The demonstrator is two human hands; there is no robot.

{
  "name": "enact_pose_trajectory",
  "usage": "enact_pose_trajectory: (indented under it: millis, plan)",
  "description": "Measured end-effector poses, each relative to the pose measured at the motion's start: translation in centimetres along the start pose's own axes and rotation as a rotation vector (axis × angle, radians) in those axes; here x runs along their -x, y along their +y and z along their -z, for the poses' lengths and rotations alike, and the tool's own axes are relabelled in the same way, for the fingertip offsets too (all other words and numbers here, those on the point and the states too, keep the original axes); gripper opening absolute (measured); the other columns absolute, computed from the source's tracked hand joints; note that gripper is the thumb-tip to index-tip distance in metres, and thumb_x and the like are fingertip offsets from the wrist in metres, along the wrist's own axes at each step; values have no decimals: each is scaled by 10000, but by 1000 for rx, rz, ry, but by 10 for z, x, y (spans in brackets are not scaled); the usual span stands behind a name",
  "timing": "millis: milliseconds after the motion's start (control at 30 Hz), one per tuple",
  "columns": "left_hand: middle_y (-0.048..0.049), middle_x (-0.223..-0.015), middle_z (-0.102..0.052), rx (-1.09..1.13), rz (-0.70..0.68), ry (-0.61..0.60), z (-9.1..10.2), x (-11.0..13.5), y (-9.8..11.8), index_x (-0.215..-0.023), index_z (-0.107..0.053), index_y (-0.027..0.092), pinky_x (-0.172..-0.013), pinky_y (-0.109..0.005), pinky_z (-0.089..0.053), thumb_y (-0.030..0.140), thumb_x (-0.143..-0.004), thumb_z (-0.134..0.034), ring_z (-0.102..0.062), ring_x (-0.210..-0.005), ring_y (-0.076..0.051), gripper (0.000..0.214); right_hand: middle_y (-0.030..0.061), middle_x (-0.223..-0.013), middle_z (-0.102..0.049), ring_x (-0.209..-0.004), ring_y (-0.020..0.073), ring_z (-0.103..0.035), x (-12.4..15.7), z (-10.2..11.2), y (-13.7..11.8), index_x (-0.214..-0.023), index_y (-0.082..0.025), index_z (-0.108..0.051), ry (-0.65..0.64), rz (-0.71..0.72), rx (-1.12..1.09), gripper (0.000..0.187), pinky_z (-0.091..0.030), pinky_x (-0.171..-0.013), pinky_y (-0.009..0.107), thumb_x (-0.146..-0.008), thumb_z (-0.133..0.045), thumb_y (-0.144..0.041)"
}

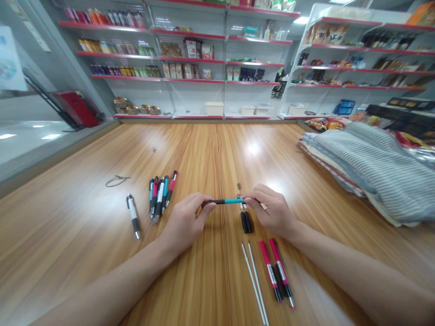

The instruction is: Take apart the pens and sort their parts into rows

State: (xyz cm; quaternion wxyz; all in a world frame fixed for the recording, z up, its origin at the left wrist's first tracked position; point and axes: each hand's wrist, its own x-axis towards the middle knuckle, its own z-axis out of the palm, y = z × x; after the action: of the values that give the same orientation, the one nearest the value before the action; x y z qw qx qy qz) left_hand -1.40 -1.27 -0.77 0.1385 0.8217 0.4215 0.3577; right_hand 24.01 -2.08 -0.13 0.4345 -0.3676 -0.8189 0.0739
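A blue and black pen (232,201) is held level above the table between both hands. My left hand (190,215) pinches its black end, and my right hand (270,208) pinches its blue end. Below the right hand lie two black grip sleeves (245,222) and small metal parts (239,185), partly hidden by the pen and fingers. Closer to me are two thin white ink refills (254,283). Pink and black pen parts (277,269) rest to the right of the refills. A pile of assembled pens (160,197) in several colours lies left of my left hand.
A white and black pen (133,216) lies alone at the left, near a thin dark loop (117,180). A tiny object (154,149) is farther back on the wooden table (190,149). Folded striped cloth (377,167) covers the right side. Stocked shelves (190,59) stand behind.
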Motion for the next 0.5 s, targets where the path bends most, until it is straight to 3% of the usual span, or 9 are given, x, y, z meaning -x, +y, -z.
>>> enact_pose_trajectory:
  millis: [200, 500]
  plan:
    - [-2, -721, -569, 9, 68, -12, 0, 0, 4, -788, -580, 165, -643, -260, -380, 324, -952, -518, -520, -674, -124, 237, 64, -786, -610, -745, 167, -561, -1, 2, 1, -948, -152, -686, 20, -17, -5, 150, -442, -662, 307, -926, -538, -170]
    - [-1, -685, -494, 47, -63, -67, -1, -1, 3, -721, -542, 159, -609, -257, -340, 231, -955, -498, -468, -645, -115, 248, 62, -798, -615, -770, 172, -560, 3, 4, -2, -965, -158, -676, 27, 16, -6, 141, -447, -681, 314, -921, -543, -147]
